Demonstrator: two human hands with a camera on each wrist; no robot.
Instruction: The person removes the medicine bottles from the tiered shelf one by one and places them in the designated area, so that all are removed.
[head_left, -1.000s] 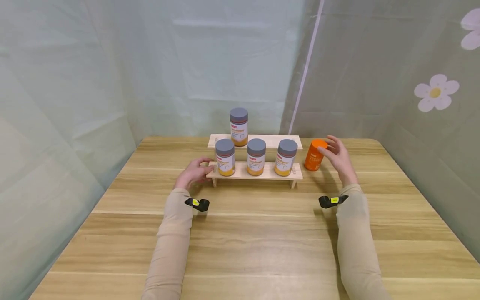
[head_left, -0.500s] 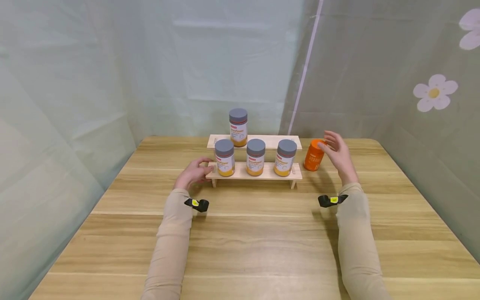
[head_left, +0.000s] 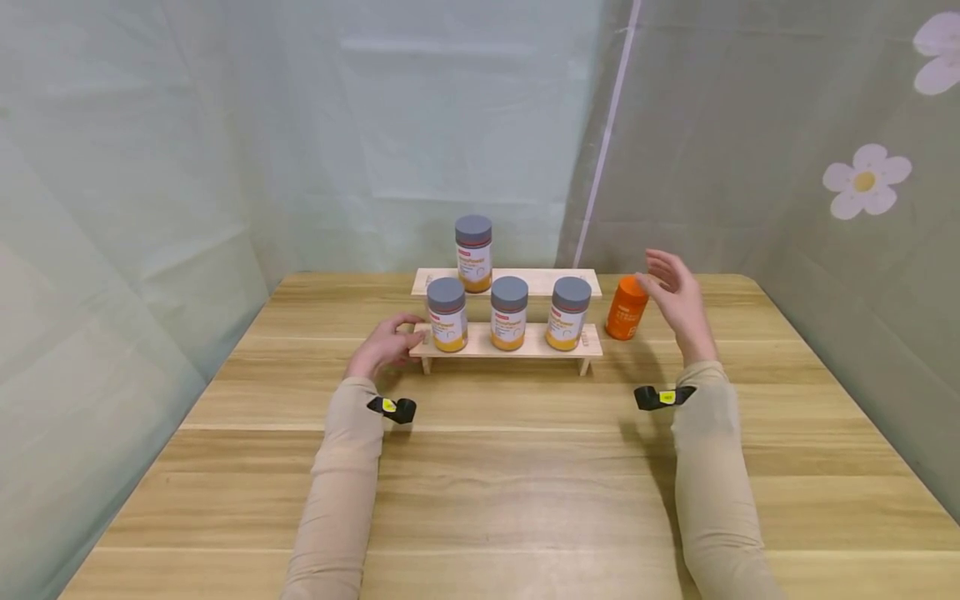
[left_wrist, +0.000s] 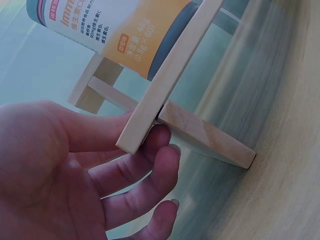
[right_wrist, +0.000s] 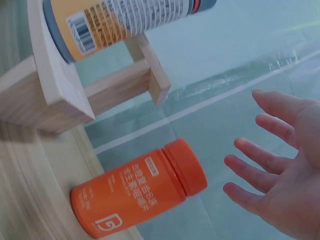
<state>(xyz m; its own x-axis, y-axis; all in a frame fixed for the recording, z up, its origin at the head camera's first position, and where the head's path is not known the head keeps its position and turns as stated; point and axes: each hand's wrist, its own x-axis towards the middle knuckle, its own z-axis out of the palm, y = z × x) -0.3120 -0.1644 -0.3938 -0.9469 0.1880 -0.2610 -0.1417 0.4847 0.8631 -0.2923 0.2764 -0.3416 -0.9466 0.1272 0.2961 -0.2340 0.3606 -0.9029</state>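
Note:
A two-tier wooden rack (head_left: 480, 340) carries three grey-capped supplement bottles (head_left: 508, 313) on its lower tier and another grey-capped bottle (head_left: 473, 254) on the upper one, towards the left. At the lower tier's left end my left hand (head_left: 386, 346) grips the board, thumb on top and curled fingers beneath, as the left wrist view shows. An orange bottle (right_wrist: 137, 192) stands upright on the table just right of the rack. My right hand (right_wrist: 285, 160) is apart from it, beyond the orange cap, with fingers spread and nothing held.
The wooden table (head_left: 495, 500) reaches back to pale green sheeting (head_left: 450, 125), which also hangs on both sides. Each wrist wears a black camera, such as the left wrist camera (head_left: 393, 409).
My right hand has come off the orange bottle and risen slightly, its fingers now clear of the cap. My left hand stays at the rack's end.

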